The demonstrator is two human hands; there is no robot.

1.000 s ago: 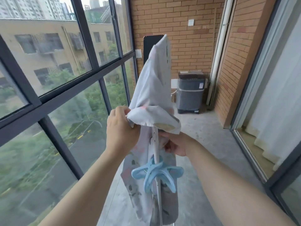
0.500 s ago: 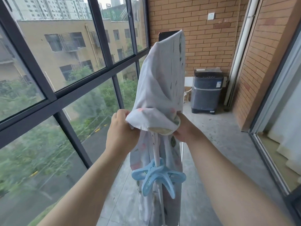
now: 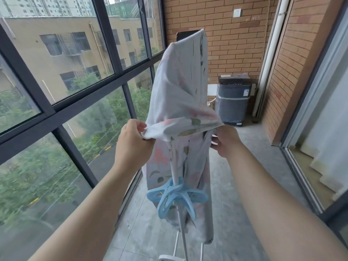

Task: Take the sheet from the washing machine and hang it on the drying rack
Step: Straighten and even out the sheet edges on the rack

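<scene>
**Placement.** The sheet is out of the washer, which stands well apart at the far brick wall. The sheet lies over the top of the rack and hangs down both sides of it. Its length runs away from the person along the top. The cloth reaches down past the blue fitting on the rack post, toward the floor. At the near end a fold is lifted clear of the post and forms a hood over it. This fold is probably held up so that the bunched cloth can be drawn out and spread evenly. The sheet is on the rack but not yet flat, so the hanging step appears almost complete.

**Hands.**
- Left hand: the fingers are curled and the thumb is closed against them. It pinches the left corner of the raised fold.
- Right hand: it sits just beside the right edge of the fold with the fingers bent toward the cloth. Whether it grips the sheet or only touches it cannot be told.
</scene>
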